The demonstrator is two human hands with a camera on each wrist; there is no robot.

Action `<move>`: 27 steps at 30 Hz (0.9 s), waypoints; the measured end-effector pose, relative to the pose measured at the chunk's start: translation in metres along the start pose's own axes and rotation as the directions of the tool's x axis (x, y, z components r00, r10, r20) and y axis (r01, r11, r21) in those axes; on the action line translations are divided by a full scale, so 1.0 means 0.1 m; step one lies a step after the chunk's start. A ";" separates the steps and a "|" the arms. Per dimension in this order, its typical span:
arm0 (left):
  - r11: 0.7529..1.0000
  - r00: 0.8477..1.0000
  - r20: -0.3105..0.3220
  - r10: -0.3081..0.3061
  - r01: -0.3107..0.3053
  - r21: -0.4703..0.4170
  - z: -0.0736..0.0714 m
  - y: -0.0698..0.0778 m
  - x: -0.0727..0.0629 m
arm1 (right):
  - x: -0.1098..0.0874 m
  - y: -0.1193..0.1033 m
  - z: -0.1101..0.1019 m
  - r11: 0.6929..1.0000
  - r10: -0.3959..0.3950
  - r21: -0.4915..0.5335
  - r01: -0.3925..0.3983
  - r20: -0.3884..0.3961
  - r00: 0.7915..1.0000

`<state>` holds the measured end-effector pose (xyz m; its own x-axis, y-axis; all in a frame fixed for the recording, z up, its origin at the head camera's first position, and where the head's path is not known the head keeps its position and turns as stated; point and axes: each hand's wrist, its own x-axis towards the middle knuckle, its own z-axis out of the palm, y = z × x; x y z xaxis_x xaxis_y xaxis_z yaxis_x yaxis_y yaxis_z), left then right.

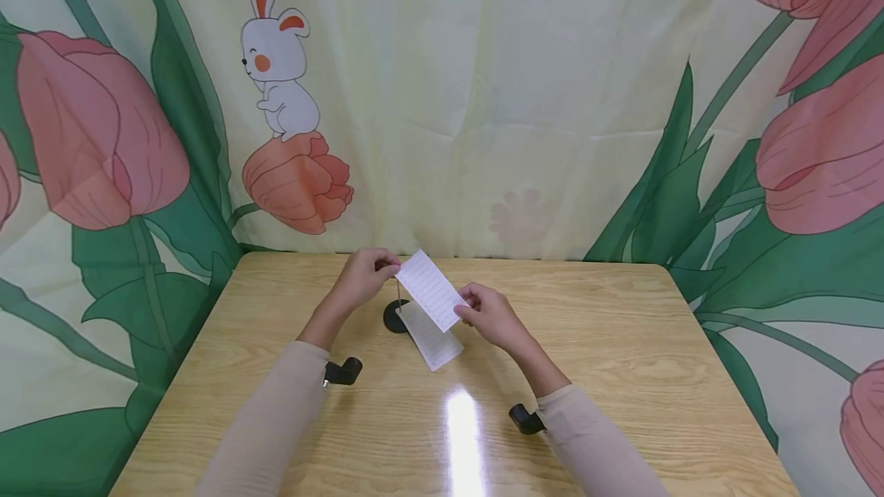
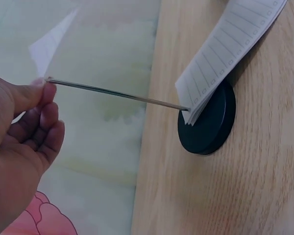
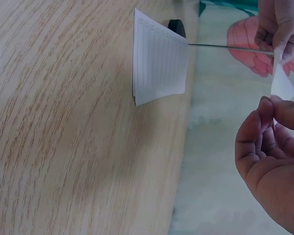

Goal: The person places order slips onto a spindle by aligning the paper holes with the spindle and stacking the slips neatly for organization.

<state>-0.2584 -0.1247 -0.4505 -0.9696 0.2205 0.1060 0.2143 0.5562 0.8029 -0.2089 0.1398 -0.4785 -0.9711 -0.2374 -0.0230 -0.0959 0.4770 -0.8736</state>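
Observation:
A lined paper sheet [image 1: 430,287] is held up between both hands over a receipt spike with a round black base [image 2: 208,122]. My left hand [image 1: 364,276] pinches the sheet's upper left corner, right at the tip of the thin metal rod [image 2: 112,93]. The right hand [image 1: 492,315] pinches the opposite corner between thumb and forefinger. Lower on the rod, several lined sheets [image 3: 159,61] are stacked by one corner, close above the base, and slant out over the table. In the right wrist view the held sheet [image 3: 282,85] shows nearly edge-on.
The wooden table [image 1: 587,359] ends at a curtain [image 1: 552,98] printed with tulips and a rabbit. Black wrist cameras [image 1: 343,371] sit at both sleeves. A bright reflection lies on the tabletop in front of the spike.

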 end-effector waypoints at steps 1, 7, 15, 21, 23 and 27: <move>1.000 1.000 -0.001 0.004 -0.004 -0.002 0.00 -0.01 0.00 | 0.00 0.00 0.00 1.000 0.001 -0.003 -0.001 0.000 1.000; 1.000 1.000 -0.017 0.010 -0.011 -0.022 0.04 -0.07 0.00 | 0.00 0.02 0.02 1.000 0.013 -0.013 -0.013 -0.002 1.000; 0.997 0.999 -0.032 -0.010 0.008 -0.075 0.07 -0.12 -0.01 | 0.00 0.09 0.07 0.999 0.002 -0.040 -0.001 0.028 1.000; 0.998 1.000 -0.018 -0.007 0.006 -0.066 0.11 -0.19 -0.01 | -0.02 0.15 0.14 0.998 0.011 -0.058 -0.008 0.042 0.999; 0.998 1.000 -0.009 -0.017 0.016 -0.068 0.13 -0.22 0.00 | -0.03 0.16 0.16 0.997 0.021 -0.073 -0.018 0.047 0.999; 0.996 0.999 0.005 -0.037 0.037 -0.078 0.18 -0.28 0.01 | -0.04 0.20 0.21 0.993 0.018 -0.121 -0.010 0.064 0.998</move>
<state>-0.2637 -0.1259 -0.4830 -0.9763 0.2038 0.0733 0.1681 0.4995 0.8499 -0.2022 0.1323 -0.5065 -0.9567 -0.2827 -0.0694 -0.1123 0.5782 -0.8081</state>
